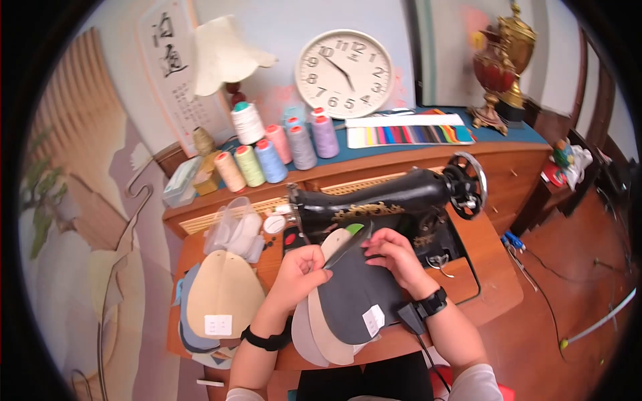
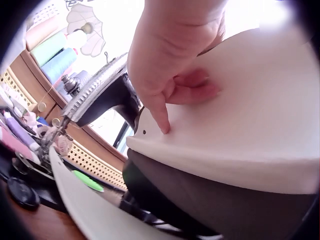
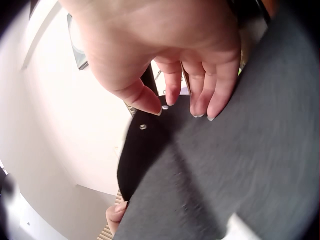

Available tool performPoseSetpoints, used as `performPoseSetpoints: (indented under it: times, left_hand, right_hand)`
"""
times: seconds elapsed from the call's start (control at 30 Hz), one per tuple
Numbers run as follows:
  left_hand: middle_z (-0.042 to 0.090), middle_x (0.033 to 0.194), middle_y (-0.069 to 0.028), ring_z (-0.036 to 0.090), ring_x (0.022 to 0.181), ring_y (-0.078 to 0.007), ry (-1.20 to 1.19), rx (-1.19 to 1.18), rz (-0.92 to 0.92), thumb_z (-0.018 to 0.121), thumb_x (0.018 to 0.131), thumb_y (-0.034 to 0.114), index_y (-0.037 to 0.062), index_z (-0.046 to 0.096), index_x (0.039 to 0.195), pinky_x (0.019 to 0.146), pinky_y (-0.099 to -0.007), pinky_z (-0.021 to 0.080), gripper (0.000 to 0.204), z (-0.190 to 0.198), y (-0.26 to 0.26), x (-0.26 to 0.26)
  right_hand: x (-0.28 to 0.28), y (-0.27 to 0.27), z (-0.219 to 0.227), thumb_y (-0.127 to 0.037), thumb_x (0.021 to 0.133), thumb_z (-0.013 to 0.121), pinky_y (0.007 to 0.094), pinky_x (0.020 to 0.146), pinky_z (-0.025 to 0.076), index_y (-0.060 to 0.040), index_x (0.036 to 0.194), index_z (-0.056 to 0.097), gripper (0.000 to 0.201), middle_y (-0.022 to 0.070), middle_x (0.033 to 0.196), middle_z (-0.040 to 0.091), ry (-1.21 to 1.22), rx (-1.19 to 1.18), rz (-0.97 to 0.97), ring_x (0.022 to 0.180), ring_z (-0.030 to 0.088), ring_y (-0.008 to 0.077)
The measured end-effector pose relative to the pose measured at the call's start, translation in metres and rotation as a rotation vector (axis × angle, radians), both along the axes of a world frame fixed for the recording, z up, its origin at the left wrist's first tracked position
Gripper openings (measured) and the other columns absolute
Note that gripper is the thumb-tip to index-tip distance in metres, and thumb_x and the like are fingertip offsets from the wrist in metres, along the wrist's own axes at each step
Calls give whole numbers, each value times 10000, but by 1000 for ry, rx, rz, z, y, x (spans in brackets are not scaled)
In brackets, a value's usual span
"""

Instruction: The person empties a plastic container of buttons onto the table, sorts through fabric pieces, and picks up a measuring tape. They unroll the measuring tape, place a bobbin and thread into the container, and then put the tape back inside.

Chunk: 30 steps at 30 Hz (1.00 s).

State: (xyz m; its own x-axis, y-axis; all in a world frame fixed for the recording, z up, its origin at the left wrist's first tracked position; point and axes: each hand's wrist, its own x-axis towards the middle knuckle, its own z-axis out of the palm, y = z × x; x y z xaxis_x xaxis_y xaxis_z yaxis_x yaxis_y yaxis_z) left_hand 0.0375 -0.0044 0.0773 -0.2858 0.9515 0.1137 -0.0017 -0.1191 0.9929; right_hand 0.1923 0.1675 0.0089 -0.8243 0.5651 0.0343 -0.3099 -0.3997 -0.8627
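Note:
A dark grey rounded sheet (image 1: pixel 354 287) with a small white label (image 1: pixel 373 320) is held up over the table front. My left hand (image 1: pixel 304 273) grips its left edge between thumb and fingers. My right hand (image 1: pixel 396 259) pinches its far edge; the right wrist view shows the thumb and a finger close by small punched holes (image 3: pixel 143 127). Beige and greyish-pink sheets (image 1: pixel 326 327) hang beneath the dark one. In the left wrist view, my left fingers lie against a pale-looking sheet (image 2: pixel 260 115) with a small hole, over a dark layer (image 2: pixel 175 175).
A black sewing machine (image 1: pixel 381 200) stands just beyond my hands. To the left lies a stack of similar sheets (image 1: pixel 224 287), beige on top, near a clear plastic box (image 1: pixel 231 224). Thread spools (image 1: pixel 273 160) and a clock (image 1: pixel 345 73) line the back shelf.

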Motion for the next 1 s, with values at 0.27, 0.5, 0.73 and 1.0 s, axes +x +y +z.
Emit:
performPoseSetpoints:
  times: [0.27, 0.5, 0.73, 1.0]
  left_hand:
    - [401, 666, 62, 384, 613, -29, 16, 211, 261, 604, 667, -20, 117, 361, 636, 539, -206, 300, 280, 58, -68, -50]
    - [495, 600, 11, 453, 508, -72, -288, 237, 624, 510, 723, -32, 109, 393, 640, 480, -207, 370, 201, 81, -118, -59]
    - [500, 618, 46, 461, 584, -35, 226, -207, 599, 551, 735, -30, 115, 451, 672, 544, -187, 356, 187, 26, -187, -166]
    - [523, 704, 36, 475, 620, -49, 361, -517, 701, 632, 731, -37, 78, 506, 841, 564, -204, 380, 202, 28, -200, -142]
  right_hand:
    - [-2, 6, -7, -78, 865, 545, 262, 763, 515, -94, 924, 568, 66, 47, 961, 646, -87, 89, -36, 869, 608, 115]
    - [-8, 2, -17, -27, 795, 635, 220, 746, 473, -70, 900, 566, 133, 8, 873, 622, -247, 272, -29, 826, 586, 90]
    - [-7, 2, -25, -78, 751, 717, 266, 768, 495, -10, 982, 578, 278, 42, 920, 624, -390, 602, -14, 832, 602, 136]
    - [0, -9, -10, -141, 692, 770, 283, 693, 502, -14, 1092, 582, 460, 79, 867, 648, -535, 804, 131, 760, 627, 162]
